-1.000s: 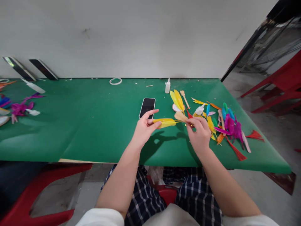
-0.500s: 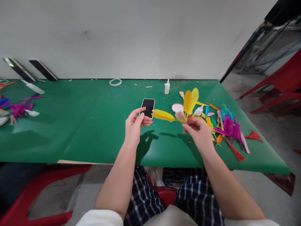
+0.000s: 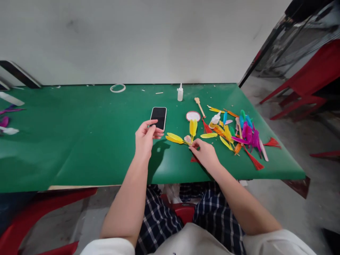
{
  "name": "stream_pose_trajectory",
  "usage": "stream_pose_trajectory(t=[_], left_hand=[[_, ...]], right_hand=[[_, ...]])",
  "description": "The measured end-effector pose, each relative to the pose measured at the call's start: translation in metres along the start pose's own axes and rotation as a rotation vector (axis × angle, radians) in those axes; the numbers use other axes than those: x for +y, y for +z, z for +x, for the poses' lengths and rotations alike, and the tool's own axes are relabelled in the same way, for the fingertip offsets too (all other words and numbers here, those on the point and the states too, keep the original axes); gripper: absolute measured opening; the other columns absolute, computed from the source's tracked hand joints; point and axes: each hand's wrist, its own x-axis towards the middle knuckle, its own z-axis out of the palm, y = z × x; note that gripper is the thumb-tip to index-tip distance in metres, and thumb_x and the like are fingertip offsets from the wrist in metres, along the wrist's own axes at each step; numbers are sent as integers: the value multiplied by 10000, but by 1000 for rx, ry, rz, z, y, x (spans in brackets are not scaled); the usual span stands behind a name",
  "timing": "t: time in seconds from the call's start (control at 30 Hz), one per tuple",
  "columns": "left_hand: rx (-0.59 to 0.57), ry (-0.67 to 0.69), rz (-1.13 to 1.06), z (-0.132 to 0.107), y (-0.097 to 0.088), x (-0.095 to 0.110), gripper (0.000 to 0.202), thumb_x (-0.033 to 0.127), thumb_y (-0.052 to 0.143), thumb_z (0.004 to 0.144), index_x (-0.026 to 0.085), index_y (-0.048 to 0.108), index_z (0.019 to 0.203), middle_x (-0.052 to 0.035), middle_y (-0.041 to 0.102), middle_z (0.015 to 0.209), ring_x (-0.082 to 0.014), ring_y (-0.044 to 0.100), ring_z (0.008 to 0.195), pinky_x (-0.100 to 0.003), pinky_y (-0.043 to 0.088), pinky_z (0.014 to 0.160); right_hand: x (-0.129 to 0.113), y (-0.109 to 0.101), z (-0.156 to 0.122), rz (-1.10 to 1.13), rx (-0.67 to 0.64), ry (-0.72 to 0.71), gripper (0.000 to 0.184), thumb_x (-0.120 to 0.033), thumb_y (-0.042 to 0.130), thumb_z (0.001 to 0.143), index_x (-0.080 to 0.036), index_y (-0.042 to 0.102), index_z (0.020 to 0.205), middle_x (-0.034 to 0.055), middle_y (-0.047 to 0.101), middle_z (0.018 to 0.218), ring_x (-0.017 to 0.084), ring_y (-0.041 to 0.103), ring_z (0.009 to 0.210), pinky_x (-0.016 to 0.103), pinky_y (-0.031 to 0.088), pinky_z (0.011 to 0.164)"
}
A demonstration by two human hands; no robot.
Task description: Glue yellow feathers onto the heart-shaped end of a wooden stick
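Note:
My right hand (image 3: pixel 205 154) is low over the green table, its thumb and fingers pinched on the base of a yellow feather ornament (image 3: pixel 193 128). Two bunches of yellow feathers spread from a small pale round piece at its centre, one pointing away from me and one to the left. My left hand (image 3: pixel 145 138) hovers at the near edge of a dark-screened phone (image 3: pixel 158 118). Its fingers are loosely bent and apart, with nothing visible between them. A red tassel (image 3: pixel 194 159) shows partly beneath my right hand. Just beyond the ornament lies a red-rimmed white disc (image 3: pixel 193 116).
Loose coloured feathers (image 3: pixel 248 134) and red tassels crowd the right side, beside a tipped white glue bottle (image 3: pixel 215 118). Farther back are a wooden stick (image 3: pixel 199 107), an upright bottle (image 3: pixel 180 92) and a white ring (image 3: pixel 117 88). A wall borders the back edge.
My right hand has brought the yellow feather ornament down and left, close to the tabletop. My left hand keeps much the same pose near the phone. The view has shifted rightward.

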Motion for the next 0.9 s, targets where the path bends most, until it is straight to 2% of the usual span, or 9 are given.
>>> stream_pose_trajectory(t=[0.13,0.2,0.3,0.4,0.57,0.73,0.8,0.87,0.9], left_hand=[[-111,-20,155,-11,17,0,196,264,510,773,163,606,910,-11,657,652,-115,613,554,-209,481,521],[-245,12,289,-21,28,-2,207,248,476,793,177,618,926,-14,663,692,-121,614,567,-221,486,531],[-562,158,574,-37,45,-12,263,200,432,824,209,622,1005,-26,677,830,-143,629,664,-269,507,640],[-746,367,812,-47,57,-27,304,160,400,852,203,603,1074,-61,638,1043,-180,605,915,-314,476,814],[-786,479,1002,-47,60,-46,297,183,404,874,211,590,1104,-49,636,1033,-173,594,931,-284,485,783],[-755,506,1078,-46,58,-49,273,193,454,854,211,615,1074,-45,651,1030,-192,592,947,-308,483,804],[-744,502,1088,-46,58,-48,286,178,447,853,215,614,1082,-49,649,1033,-187,591,945,-303,481,806],[-748,502,1102,-47,58,-46,300,162,436,853,215,608,1093,-50,647,1022,-182,588,936,-299,479,806],[-756,506,1110,-48,58,-45,306,157,432,852,215,604,1099,-49,645,1014,-181,583,937,-297,479,805]], right_hand=[[-7,-5,-4,107,-75,79,106,-295,536,760,-222,539,837,-25,598,730,112,571,583,228,415,510],[-8,-6,-8,288,-155,175,221,-307,547,743,-245,515,953,-21,585,812,93,565,516,211,423,426],[-7,-7,-16,582,-235,290,418,-310,573,707,-280,434,1100,0,555,962,81,569,476,215,454,367],[-10,-12,-24,806,-260,348,539,-325,586,697,-282,355,1182,35,530,1061,73,576,472,225,490,385],[-21,-33,-36,1032,-350,432,609,-342,588,716,-301,318,1260,88,465,1255,55,584,463,218,500,400],[-26,-57,-56,1082,-441,434,630,-328,582,743,-329,299,1307,111,342,1397,43,586,478,186,475,393],[-21,-67,-66,1061,-502,411,596,-348,565,762,-318,330,1309,117,413,1352,60,592,479,213,498,419],[-12,-77,-75,992,-602,332,515,-376,574,754,-278,448,1244,112,524,1253,80,594,487,245,524,454],[-5,-82,-78,935,-600,288,460,-385,579,750,-257,514,1187,106,565,1204,89,603,521,249,534,481]])
